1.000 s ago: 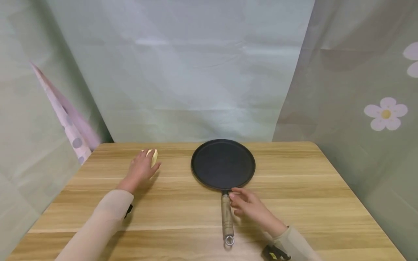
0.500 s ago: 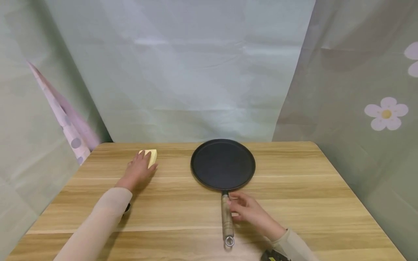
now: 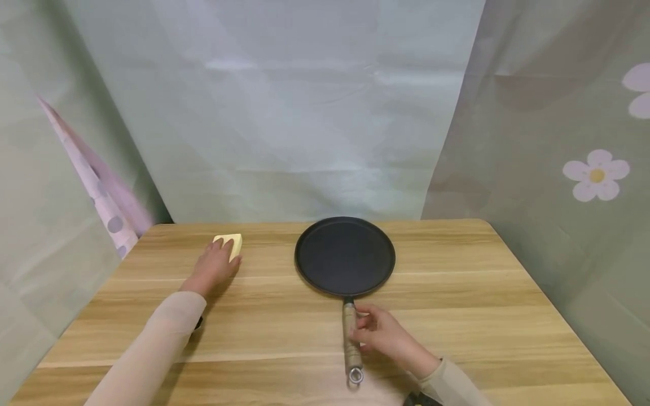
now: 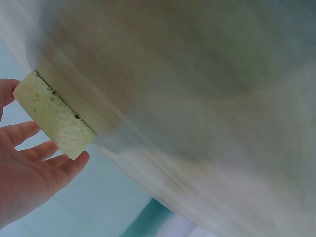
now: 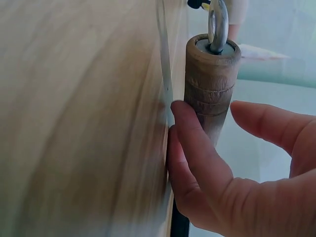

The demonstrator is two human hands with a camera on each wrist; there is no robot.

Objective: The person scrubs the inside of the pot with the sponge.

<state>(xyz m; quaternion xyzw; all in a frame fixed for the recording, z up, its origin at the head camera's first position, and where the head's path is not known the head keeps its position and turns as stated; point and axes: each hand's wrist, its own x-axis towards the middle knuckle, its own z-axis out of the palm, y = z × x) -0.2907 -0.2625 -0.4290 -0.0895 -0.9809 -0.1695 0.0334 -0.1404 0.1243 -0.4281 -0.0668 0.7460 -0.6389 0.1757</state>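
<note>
A yellow sponge (image 3: 236, 246) sits near the table's far left corner, partly hidden by my left hand (image 3: 214, 266). My fingers lie over it, and in the left wrist view thumb and fingers hold the sponge (image 4: 57, 116) around its edges against the table. To the right lies a flat black pan (image 3: 345, 255), its wooden handle (image 3: 352, 344) pointing toward me. My right hand (image 3: 383, 335) is beside that handle. In the right wrist view, bent fingers (image 5: 197, 143) and thumb stand on either side of the handle (image 5: 210, 74), loosely, with visible space at the thumb.
A wood-grain table (image 3: 472, 316) carries the pan and sponge. Pale green cloth (image 3: 299, 113) hangs behind it and at the sides. A metal ring (image 3: 355, 375) ends the pan's handle, close to the near part of the table.
My left hand has shifted slightly left and lower, showing more of the sponge. My right hand has slid down along the handle toward me, its thumb now lower. The pan stays put.
</note>
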